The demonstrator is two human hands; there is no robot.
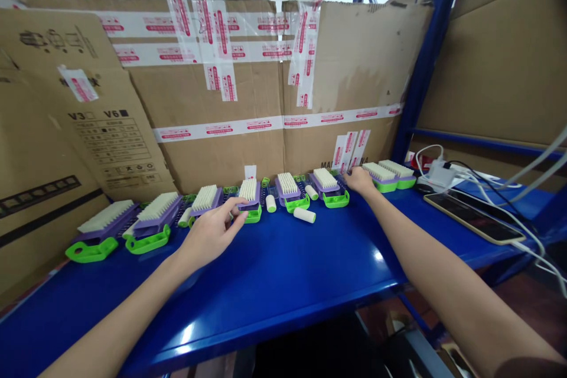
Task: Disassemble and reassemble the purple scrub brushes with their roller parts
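Note:
A row of brushes with purple bodies, green handles and cream bristles lines the back of the blue table (283, 266). My left hand (211, 230) reaches toward the middle brush (248, 196); its fingertips touch that brush's purple edge and the fingers are loosely apart. My right hand (359, 180) lies far out, between a purple brush (326, 185) and a green-bodied brush (381, 176), fingers curled against the latter's end. Small white rollers with green tips (305, 214) lie loose in front of the row.
Taped cardboard sheets (221, 100) wall off the back and left. On the right lie a phone (473, 217), a white charger (440, 176) and several cables. A blue shelf post (425, 65) stands at the right rear. The table's front edge drops off near me.

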